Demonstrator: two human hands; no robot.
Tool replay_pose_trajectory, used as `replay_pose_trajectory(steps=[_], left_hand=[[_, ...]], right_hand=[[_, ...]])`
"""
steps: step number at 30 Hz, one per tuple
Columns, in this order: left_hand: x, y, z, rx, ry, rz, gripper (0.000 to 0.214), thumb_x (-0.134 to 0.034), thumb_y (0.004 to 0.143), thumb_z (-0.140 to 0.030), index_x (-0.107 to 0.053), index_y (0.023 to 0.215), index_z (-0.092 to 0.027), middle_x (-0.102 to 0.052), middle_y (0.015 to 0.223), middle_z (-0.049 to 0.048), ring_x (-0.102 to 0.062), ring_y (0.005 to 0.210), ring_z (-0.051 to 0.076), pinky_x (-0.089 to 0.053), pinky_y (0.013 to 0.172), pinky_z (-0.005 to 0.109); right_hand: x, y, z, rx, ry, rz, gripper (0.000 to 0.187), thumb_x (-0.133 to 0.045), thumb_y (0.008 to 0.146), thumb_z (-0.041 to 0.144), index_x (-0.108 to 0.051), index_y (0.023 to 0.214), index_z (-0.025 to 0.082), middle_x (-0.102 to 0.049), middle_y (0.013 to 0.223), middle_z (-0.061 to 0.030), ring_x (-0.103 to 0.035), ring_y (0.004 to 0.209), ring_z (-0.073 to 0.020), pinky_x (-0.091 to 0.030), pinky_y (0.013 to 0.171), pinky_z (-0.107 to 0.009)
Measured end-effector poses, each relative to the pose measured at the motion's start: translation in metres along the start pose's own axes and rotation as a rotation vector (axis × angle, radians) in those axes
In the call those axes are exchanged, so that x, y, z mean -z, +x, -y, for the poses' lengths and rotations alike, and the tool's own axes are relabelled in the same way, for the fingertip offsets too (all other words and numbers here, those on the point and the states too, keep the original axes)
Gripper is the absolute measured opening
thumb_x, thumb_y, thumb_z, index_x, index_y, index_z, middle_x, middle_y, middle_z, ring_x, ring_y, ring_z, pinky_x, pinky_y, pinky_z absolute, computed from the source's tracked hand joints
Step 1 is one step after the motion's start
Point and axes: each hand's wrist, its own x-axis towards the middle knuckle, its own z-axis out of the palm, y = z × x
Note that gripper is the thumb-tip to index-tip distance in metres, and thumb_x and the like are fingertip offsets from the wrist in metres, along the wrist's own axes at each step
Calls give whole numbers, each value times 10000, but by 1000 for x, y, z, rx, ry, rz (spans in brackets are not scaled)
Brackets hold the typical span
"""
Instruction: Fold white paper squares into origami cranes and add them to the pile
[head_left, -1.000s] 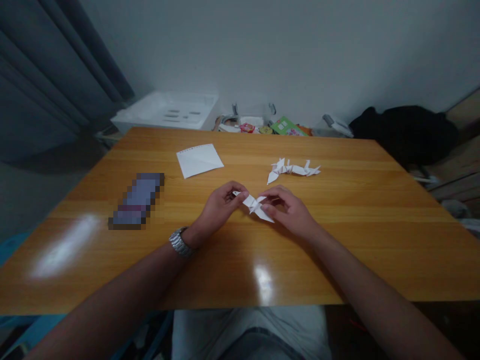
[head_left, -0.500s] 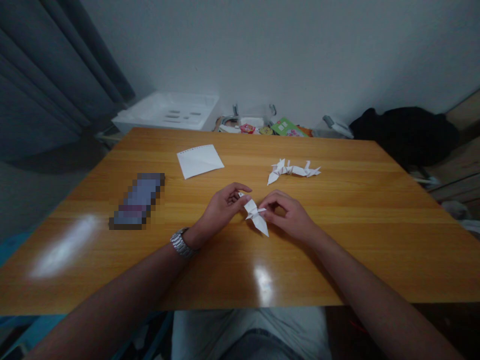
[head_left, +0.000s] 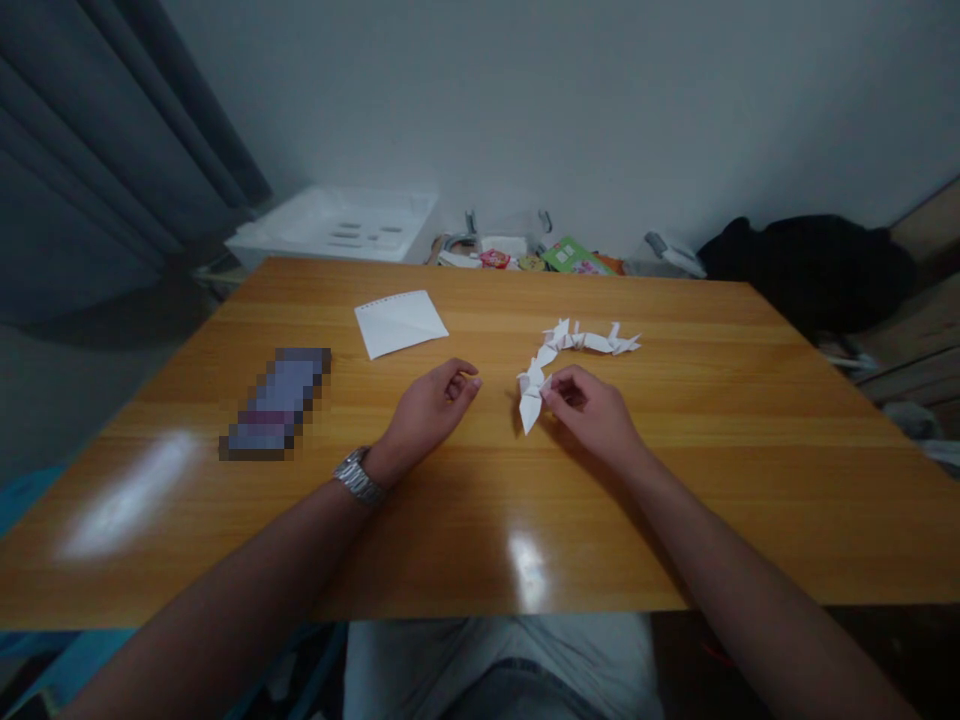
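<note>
My right hand [head_left: 594, 410] pinches the side of a small white origami figure [head_left: 531, 400] between thumb and fingertips. The figure has pointed ends and small side flaps, and its far tip meets the near end of a row of similar white origami figures [head_left: 596, 341] on the table. Whether they are joined or only touching, I cannot tell. To the left, my left hand [head_left: 431, 405] holds nothing. Its fingers are loosely curled and the thumb is slightly apart from them. A metal watch [head_left: 360, 475] is on that wrist.
A white paper sheet [head_left: 401, 324] with a perforated edge lies on the wooden table [head_left: 480, 540]. At the left is a blurred-out phone-like device [head_left: 277, 405]. Past the far edge are a white tray [head_left: 337, 225], a green packet or booklet [head_left: 576, 256] and a black heap [head_left: 810, 265].
My right hand has moved the origami figure away from me and turned it, bringing it up against the row. My left hand has let go of it and drawn back left.
</note>
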Motion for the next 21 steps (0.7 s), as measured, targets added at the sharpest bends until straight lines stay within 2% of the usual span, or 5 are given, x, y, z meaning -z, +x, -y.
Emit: replay_pose_trajectory(steps=[8, 14, 21], left_hand=[[0, -1, 0, -9, -8, 19, 294, -517, 997, -449, -644, 1085, -198, -704, 870, 29, -652, 780, 181, -481, 701, 297], [0, -1, 1, -5, 10, 24, 285, -523, 988, -434, -652, 1083, -199, -711, 878, 37, -656, 788, 189, -487, 697, 302], [-1, -2, 0, -14, -1, 39, 276, -516, 983, -426, -659, 1036, -197, -709, 874, 40, -659, 793, 193, -491, 706, 304]], right_hand=[[18, 11, -22, -103, -183, -184, 139, -674, 863, 347, -634, 852, 215, -714, 812, -56, -645, 707, -212, -492, 689, -361], [25, 17, -37, -93, -222, -231, 155, -658, 877, 373, -634, 838, 225, -728, 837, -76, -665, 752, -238, -492, 730, -387], [24, 23, -47, -102, -253, -262, 197, -653, 868, 404, -610, 825, 216, -717, 809, -78, -667, 748, -244, -491, 720, -371]])
